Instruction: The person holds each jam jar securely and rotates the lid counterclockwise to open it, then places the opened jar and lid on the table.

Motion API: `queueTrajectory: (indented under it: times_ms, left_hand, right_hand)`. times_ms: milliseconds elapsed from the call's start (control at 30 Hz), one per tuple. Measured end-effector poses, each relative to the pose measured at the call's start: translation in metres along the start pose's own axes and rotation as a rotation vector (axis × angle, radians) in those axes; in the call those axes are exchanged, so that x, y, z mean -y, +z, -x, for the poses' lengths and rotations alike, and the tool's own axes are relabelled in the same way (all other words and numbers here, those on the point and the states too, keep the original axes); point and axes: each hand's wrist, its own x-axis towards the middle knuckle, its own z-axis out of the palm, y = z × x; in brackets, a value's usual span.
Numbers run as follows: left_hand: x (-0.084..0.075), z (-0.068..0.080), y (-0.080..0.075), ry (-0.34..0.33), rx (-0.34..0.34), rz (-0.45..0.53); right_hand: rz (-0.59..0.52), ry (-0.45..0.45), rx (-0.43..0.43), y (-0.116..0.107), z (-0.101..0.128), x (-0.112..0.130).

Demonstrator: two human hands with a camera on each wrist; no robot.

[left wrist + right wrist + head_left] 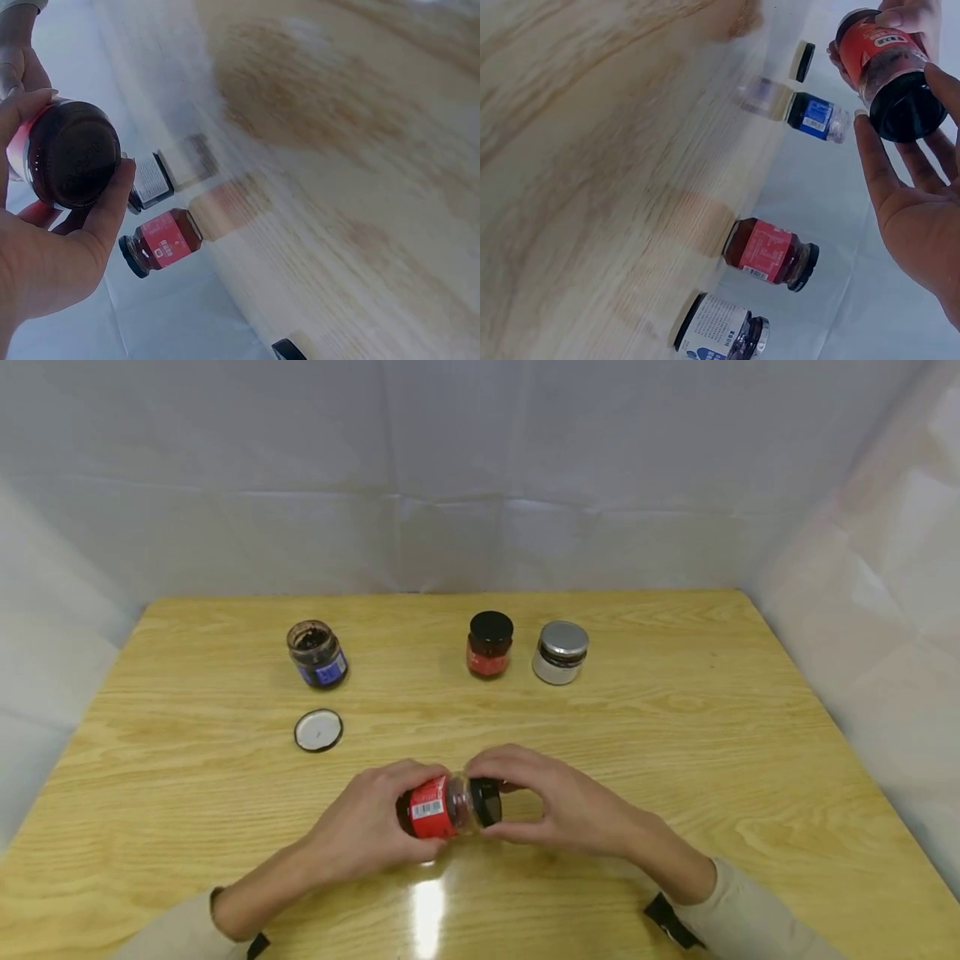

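Observation:
In the head view a red-labelled glass jar [429, 808] lies tilted on its side above the table's near part. My left hand [371, 817] grips its body, thumb below and fingers over the top. The jar's dark base [75, 157] faces the left wrist camera. Fingers and thumb of my right hand [570, 797] pinch the rim of the black lid [487, 802], which sits on the jar's mouth. From the right wrist, the lid's top [909, 111] shows between the spread fingers, with the palm standing off it.
Back left on the wooden table [697, 735] stands a lidless jar with a blue label [318, 657]. In front of it lies a loose lid [318, 730], pale inside up. Farther right stand a lidded red-labelled jar [489, 647] and a silver-lidded jar [560, 653]. White sheeting [480, 543] hangs behind.

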Motion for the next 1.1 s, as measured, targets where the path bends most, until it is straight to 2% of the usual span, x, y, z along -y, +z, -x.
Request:
queueTrajectory:
  times_ms: [100, 300, 367, 500, 767, 867, 1100]
  left_hand:
    - [0.0004, 0.0004, 0.0024, -0.004, -0.004, 0.0]
    - [-0.0003, 0.0007, 0.003, -0.026, -0.005, -0.014]
    - [-0.0008, 0.0006, 0.0028, -0.031, -0.005, -0.019]
    - [-0.0018, 0.0009, 0.002, -0.033, -0.009, -0.029]
    - [-0.0008, 0.0014, 0.0015, -0.026, -0.008, -0.027]
    - [-0.0001, 0.0019, 0.0021, -0.031, -0.008, -0.028]
    - [0.0001, 0.0018, 0.0038, -0.028, -0.014, -0.043]
  right_hand:
    - [0.014, 0.023, -0.002, 0.0011, 0.002, -0.0013]
    - [-0.075, 0.281, -0.022, 0.0032, 0.0008, 0.0048]
    - [-0.098, 0.316, -0.034, 0.0038, -0.0006, 0.0061]
    - [-0.091, 0.271, -0.042, 0.0039, -0.0014, 0.0056]
    - [-0.042, 0.084, -0.037, 0.0015, 0.0006, 0.002]
    - [-0.031, 0.079, -0.031, 0.0012, 0.0018, 0.0021]
    - [-0.115, 0.36, -0.013, 0.0025, 0.0005, 0.0053]
